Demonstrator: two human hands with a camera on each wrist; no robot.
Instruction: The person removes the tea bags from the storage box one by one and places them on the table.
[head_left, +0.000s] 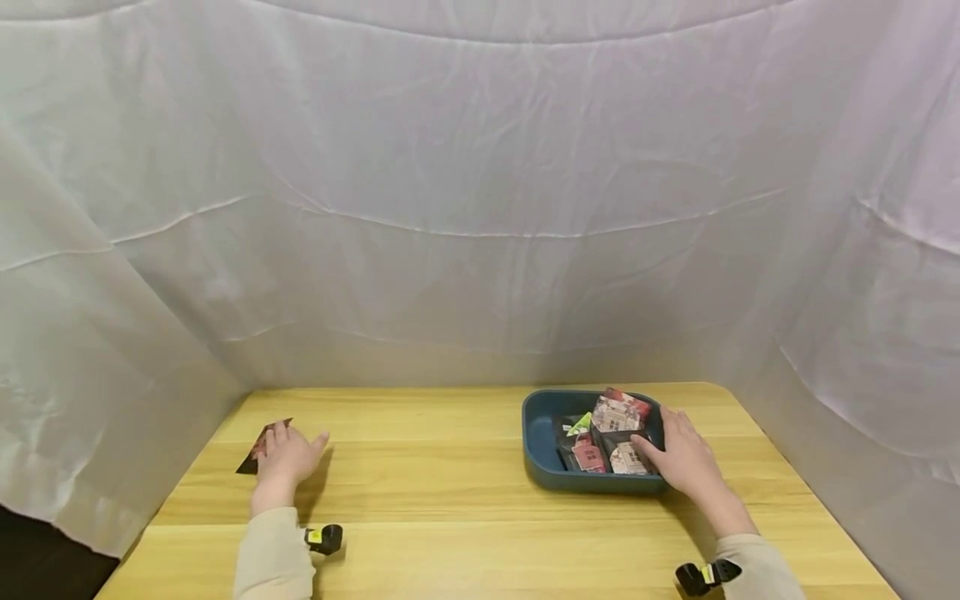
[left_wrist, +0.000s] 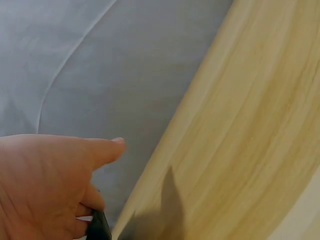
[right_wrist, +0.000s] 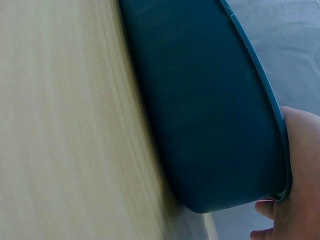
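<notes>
On the far left of the table, my left hand (head_left: 287, 460) holds a flat dark packet with red print (head_left: 258, 448). In the left wrist view the fingers are curled at the packet's dark corner (left_wrist: 99, 227), while the thumb (left_wrist: 107, 151) sticks out away from it. On the right, my right hand (head_left: 686, 454) grips the right end of a blue tray (head_left: 536, 437). Its thumb reaches over the rim, and its other fingers lie outside. The tray holds several printed packets, among them a cream one (head_left: 609, 415) and a red one (head_left: 588, 456).
The light wooden table (head_left: 420, 492) carries the tray near its back right. A pale hanging cloth (head_left: 480, 275) closes off the back and both sides. Each wrist wears a small black camera, the left one (head_left: 324, 539) and the right one (head_left: 708, 575).
</notes>
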